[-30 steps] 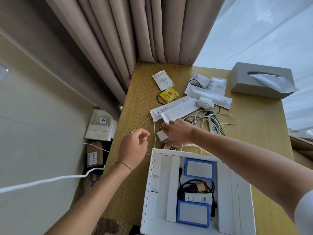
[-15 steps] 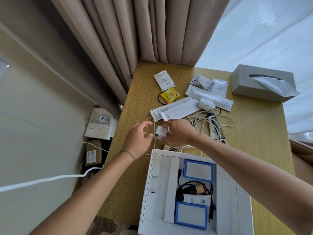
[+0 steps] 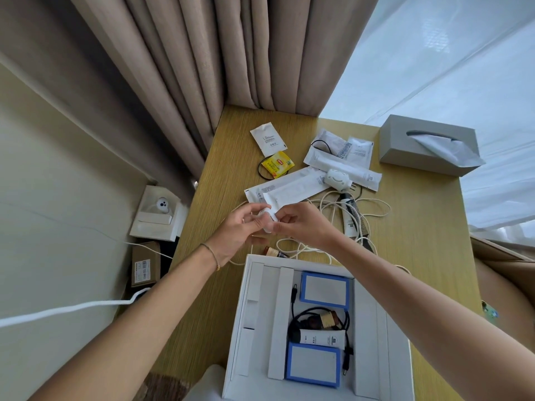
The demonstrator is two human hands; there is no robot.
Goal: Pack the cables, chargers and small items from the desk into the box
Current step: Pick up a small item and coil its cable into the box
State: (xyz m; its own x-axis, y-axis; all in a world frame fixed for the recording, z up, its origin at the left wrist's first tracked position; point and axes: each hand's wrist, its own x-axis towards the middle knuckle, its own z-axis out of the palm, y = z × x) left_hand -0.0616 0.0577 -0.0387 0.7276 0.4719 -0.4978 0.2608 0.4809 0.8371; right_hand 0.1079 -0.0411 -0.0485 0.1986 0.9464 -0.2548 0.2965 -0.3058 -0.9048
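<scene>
Currently both the left hand (image 3: 238,230) and right hand (image 3: 301,224) pinch a small white plastic charger block (image 3: 267,219) above the wooden desk (image 3: 411,244). Tangled white cable (image 3: 307,250) lies directly beneath the grip, long white paper sachets (image 3: 286,189) just beyond, the open white cardboard box (image 3: 260,322) nearer. Print on the yellow tea sachet (image 3: 277,164) is illegible.

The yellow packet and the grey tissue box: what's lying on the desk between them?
In the head view, white sachets and long white wrappers lie between the yellow packet and tissue box.
</scene>
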